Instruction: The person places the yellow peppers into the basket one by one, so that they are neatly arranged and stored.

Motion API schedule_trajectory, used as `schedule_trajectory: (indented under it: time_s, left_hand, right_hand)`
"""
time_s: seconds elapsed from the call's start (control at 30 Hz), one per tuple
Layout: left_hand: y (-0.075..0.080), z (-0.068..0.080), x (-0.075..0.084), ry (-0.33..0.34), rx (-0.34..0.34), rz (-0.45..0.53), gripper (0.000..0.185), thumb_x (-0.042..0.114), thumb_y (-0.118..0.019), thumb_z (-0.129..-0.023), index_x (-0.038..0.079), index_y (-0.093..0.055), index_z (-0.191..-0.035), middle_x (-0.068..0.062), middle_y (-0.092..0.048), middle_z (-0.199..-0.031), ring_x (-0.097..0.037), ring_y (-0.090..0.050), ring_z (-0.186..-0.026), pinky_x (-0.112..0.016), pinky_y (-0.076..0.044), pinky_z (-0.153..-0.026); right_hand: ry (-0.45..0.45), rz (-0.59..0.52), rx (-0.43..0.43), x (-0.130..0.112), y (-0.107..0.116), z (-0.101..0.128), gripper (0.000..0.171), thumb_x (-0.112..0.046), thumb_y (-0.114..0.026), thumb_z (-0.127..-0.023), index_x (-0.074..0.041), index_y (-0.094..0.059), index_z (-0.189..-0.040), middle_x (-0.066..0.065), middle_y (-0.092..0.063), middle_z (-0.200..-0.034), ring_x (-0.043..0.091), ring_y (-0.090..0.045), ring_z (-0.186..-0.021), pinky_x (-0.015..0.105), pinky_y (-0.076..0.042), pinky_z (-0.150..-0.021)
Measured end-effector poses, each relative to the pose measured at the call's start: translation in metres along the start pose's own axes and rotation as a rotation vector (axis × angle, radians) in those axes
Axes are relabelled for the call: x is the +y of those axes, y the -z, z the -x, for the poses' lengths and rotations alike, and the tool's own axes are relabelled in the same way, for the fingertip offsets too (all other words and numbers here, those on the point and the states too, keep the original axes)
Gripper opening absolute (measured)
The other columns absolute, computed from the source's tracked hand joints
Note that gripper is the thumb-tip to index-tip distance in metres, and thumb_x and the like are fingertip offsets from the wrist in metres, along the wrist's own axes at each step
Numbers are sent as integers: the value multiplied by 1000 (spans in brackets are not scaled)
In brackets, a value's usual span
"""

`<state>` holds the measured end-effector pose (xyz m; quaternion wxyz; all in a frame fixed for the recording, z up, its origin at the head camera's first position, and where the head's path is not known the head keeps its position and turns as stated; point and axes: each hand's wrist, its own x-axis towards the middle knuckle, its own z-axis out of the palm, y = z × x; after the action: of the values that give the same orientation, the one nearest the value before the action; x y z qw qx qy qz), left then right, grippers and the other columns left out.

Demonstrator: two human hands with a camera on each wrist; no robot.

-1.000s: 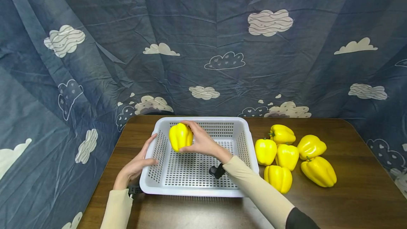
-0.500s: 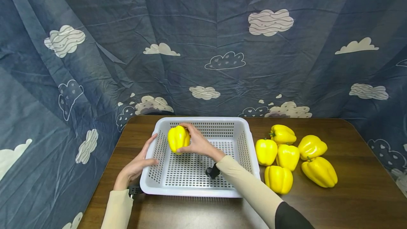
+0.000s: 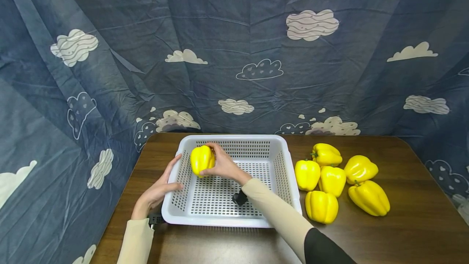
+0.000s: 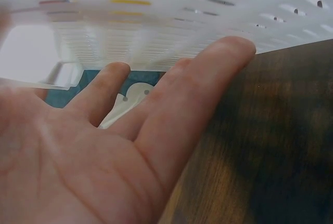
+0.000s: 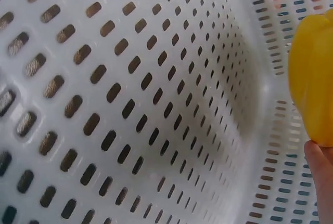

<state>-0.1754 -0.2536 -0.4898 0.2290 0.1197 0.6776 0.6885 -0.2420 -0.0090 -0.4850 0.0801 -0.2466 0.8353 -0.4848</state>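
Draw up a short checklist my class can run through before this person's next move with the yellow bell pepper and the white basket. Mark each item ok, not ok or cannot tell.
1. Glossy yellow bell pepper held between the right hand's thumb and fingers: ok.
2. Pepper within the rim of the white rectangular perforated plastic basket: ok, towards its left side.
3. Pepper resting on the basket floor: cannot tell; its underside is hidden.
4. Left hand at the basket's left rim: ok, thumb over the rim.
5. Right hand free for another pepper: not ok.
6. Six other yellow bell peppers in view: ok, on the brown wooden table, right of the basket.
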Motion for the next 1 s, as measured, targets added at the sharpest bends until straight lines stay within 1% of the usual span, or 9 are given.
schedule_trajectory:
  time_s: [0.2,0.37,0.47,0.67,0.8,1.0]
  left_hand:
    - [0,0,0,1,1,2,93,-3,-53,-84,34,0,-152,-23,-1,-153,-59,-30,-124,-60,-47,-75]
    - [0,0,0,9,-1,3,93,-4,-52,-85,36,1,-152,-24,-2,-153,-59,-31,-123,-61,-47,-75]
    - [0,0,0,10,0,-1,94,-3,-52,-85,36,1,-152,-25,-1,-153,-58,-32,-123,-60,-47,-76]
    - [0,1,0,11,-1,0,94,-3,-52,-85,35,1,-152,-25,-1,-153,-57,-33,-122,-60,-47,-77]
    - [-1,1,1,13,4,-4,94,-3,-53,-85,35,1,-152,-24,0,-153,-57,-32,-123,-60,-46,-78]
    - [-3,1,1,15,21,-6,94,-2,-53,-84,35,0,-152,-23,0,-154,-57,-30,-124,-60,-46,-78]
  right_hand:
    - [-4,-5,-1,1,-3,-4,92,-24,-86,-68,-6,-32,-141,10,-42,-136,22,-45,-121,36,-37,-100]
    - [-35,-22,-7,4,-8,-5,95,-24,-87,-67,-7,-30,-141,11,-41,-135,22,-45,-119,35,-37,-100]
    - [-31,-23,-14,5,-10,-5,95,-24,-88,-67,-7,-30,-140,11,-41,-134,22,-45,-118,36,-37,-99]
    - [-24,28,-34,6,-14,-6,95,-27,-87,-68,-5,-28,-140,11,-39,-134,21,-43,-120,36,-35,-101]
    - [-38,80,-44,6,-16,-7,97,-29,-87,-69,-4,-26,-140,14,-37,-135,23,-42,-121,37,-34,-102]
    - [-56,126,-84,9,-18,-6,99,-25,-88,-67,-5,-24,-140,17,-35,-136,26,-42,-123,39,-33,-103]
